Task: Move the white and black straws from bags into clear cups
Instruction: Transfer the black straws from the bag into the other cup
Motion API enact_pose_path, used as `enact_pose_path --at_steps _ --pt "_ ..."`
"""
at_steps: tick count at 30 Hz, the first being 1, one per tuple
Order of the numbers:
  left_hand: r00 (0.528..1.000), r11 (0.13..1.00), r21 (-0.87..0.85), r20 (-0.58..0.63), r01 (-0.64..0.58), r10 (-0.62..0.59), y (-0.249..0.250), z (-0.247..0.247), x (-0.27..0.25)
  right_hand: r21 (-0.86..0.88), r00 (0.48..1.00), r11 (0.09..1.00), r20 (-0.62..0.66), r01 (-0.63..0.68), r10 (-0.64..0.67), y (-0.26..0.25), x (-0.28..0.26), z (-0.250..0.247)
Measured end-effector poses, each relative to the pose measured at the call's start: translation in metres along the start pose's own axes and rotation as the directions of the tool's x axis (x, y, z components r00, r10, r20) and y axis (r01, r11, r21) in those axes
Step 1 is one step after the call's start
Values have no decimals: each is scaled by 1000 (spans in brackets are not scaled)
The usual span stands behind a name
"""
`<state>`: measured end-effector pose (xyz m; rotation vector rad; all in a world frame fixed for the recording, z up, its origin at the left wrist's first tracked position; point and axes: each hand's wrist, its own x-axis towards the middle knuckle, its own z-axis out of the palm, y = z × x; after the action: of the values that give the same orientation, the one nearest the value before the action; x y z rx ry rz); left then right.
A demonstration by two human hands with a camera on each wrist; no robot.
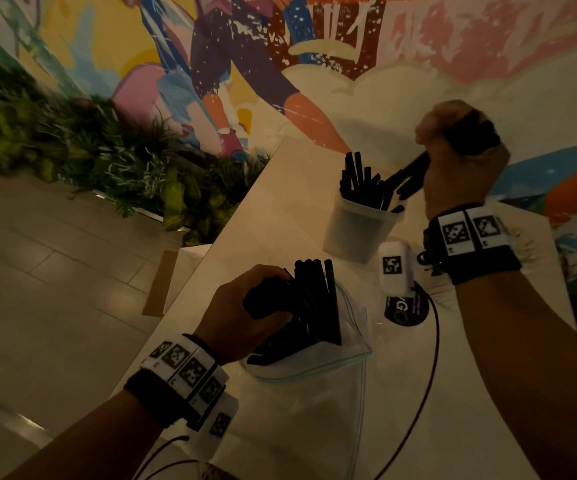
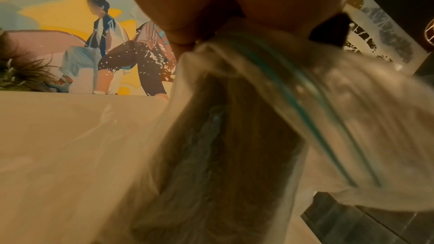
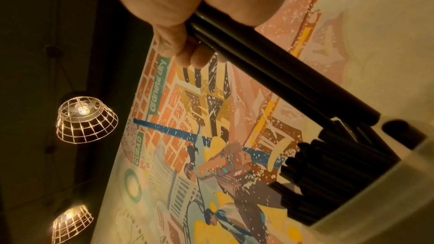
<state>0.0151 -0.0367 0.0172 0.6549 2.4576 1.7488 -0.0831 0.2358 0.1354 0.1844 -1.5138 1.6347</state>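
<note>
A clear zip bag (image 1: 318, 382) stands on the white table (image 1: 280, 188), with a bundle of black straws (image 1: 314, 299) sticking up out of its mouth. My left hand (image 1: 245, 317) grips that bundle through the bag; the left wrist view shows the bag (image 2: 293, 118) bunched under the palm. My right hand (image 1: 460, 157) holds a few black straws (image 3: 270, 73), slanted down with their lower ends at the rim of the clear cup (image 1: 359, 230). That cup (image 3: 366, 201) holds several black straws (image 1: 363, 181). No white straws are visible.
A small white device (image 1: 394, 268) with a marker and a dark round label (image 1: 404, 310) lie just beside the cup, and a dark cable (image 1: 425, 375) trails toward me. The table's left edge drops to a tiled floor with plants (image 1: 72, 147). A mural wall stands behind.
</note>
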Motion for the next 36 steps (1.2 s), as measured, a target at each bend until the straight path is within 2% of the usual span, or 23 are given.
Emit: enact_pose_path --at_steps 5,8,14,21,25,27,31,34,36 --pt "1000 1000 1 0 6 -6 0 0 0 -124 1000 992 17 11 -9 10 2 2" --pt "1000 1000 7 -2 9 -9 1 0 2 -94 999 995 -16 36 -38 9 11 -2" --pt "1000 1000 19 7 19 -19 1 -1 2 -49 998 999 -62 13 -16 4 10 -4" --pt "999 999 33 5 33 -33 0 -2 1 27 989 993 -91 -113 115 7 2 -8" --pt "1000 998 48 0 29 -29 0 -3 0 40 988 998 -142 -56 61 2 13 -15" --pt "1000 998 53 -4 27 -27 -1 -3 0 29 990 997 -117 -78 81 9 13 -14" --pt "1000 998 51 2 25 -25 0 -2 0 -216 983 960 -1 -177 181 32 -2 -15" --pt "1000 998 53 -6 16 -16 -1 -3 0 -266 959 922 -95 -281 265 44 -6 -19" --pt "1000 998 61 -3 17 -17 -3 -3 -1 -470 908 780 -154 -413 388 58 -5 -25"
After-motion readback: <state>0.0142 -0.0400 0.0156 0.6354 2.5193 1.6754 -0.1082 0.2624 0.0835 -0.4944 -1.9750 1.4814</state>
